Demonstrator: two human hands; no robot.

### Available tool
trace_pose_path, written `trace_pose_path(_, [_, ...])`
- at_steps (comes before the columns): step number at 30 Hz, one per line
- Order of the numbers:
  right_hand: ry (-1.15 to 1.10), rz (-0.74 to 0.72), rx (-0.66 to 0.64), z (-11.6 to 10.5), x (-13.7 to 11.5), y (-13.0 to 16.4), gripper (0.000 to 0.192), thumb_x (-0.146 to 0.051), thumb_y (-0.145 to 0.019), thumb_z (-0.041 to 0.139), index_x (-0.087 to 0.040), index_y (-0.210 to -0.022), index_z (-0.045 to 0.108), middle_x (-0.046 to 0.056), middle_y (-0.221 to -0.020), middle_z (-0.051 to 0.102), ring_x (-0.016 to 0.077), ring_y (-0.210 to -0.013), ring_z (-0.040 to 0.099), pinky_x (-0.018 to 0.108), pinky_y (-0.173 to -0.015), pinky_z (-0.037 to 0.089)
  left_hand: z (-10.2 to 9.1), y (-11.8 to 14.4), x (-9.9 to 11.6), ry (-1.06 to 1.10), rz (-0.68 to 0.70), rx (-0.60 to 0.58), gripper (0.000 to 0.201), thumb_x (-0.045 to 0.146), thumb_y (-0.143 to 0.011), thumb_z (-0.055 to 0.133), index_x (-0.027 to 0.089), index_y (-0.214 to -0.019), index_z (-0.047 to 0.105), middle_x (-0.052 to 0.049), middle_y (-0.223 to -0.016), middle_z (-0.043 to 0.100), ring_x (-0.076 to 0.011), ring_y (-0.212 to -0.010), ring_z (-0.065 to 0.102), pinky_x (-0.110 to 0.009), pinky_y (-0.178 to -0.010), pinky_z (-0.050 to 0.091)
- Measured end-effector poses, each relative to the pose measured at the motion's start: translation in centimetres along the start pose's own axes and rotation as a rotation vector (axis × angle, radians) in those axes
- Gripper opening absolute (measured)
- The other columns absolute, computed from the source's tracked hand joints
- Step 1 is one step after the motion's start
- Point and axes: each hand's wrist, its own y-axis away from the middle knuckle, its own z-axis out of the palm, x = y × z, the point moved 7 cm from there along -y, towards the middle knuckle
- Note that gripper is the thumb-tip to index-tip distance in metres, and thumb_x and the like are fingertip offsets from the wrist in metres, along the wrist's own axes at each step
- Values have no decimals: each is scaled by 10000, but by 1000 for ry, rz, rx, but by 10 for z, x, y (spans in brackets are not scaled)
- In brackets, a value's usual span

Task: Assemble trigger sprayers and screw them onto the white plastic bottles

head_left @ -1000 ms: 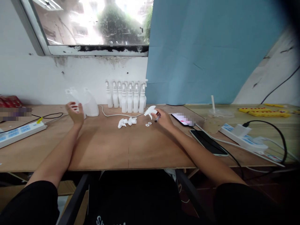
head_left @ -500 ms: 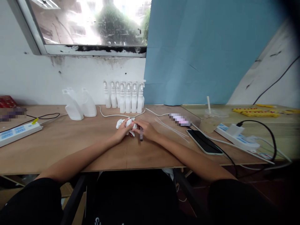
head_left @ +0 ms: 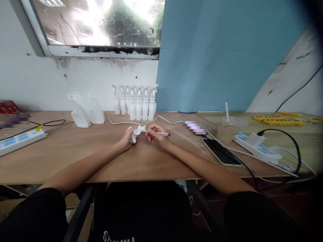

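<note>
My left hand is closed around a white plastic trigger spray head, whose round collar faces up towards me. A second white piece shows at the top of that hand, too covered to make out. My right hand pinches a slim pen-like tool with a translucent, dark-ended handle. Its thin end points left and reaches the spray head's right side; whether it touches or enters, I cannot tell. Behind both hands stand several white bottles with trigger spray heads.
White jug-like bottles stand at the back left. Thin white tubes lie right of my hands, with a phone, a cup with a straw and a power strip beyond. Another power strip lies left. Cables cross the table.
The pen-like tool has swung from hanging downward to lying level, pointing left. My right hand has turned and shifted slightly right. The spray head has turned in my left hand, showing its collar.
</note>
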Motion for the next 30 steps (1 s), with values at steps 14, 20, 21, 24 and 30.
trace_pose_path(14, [791,-340,-171,18,-12,10,75,-262,-857,532,-226,-792,539,25,-745,618,152,-634,534,287,-646,434,2,0,-5,-149,74,5,412,550,-741,688,193,-690,489,48,-485,434,-61,-338,312,-174,-318,161])
trace_pose_path(20, [770,-312,-156,19,-12,9,112,-251,-855,506,-223,-753,470,1,-704,578,142,-609,524,273,-624,427,4,5,-2,-238,72,28,404,557,-754,665,207,-688,474,44,-487,441,-74,-348,315,-182,-335,166])
trace_pose_path(21, [704,-260,-151,16,-9,7,132,-270,-859,515,-221,-744,470,-6,-693,579,135,-597,529,270,-615,436,4,6,-2,-257,61,32,401,551,-754,664,207,-680,473,40,-487,447,-77,-352,325,-184,-336,164])
trace_pose_path(24, [397,-61,-142,7,6,-1,193,-336,-856,548,-215,-730,468,-18,-649,594,118,-519,549,249,-513,443,5,7,0,-314,34,41,397,535,-753,663,203,-653,471,26,-479,464,-83,-351,342,-188,-331,147])
trace_pose_path(30, [64,109,-170,2,22,-13,238,-313,-775,628,-204,-694,433,-28,-611,635,101,-428,569,205,-398,409,6,8,-1,-325,14,19,370,517,-776,649,197,-659,505,16,-460,485,-80,-328,330,-190,-314,134])
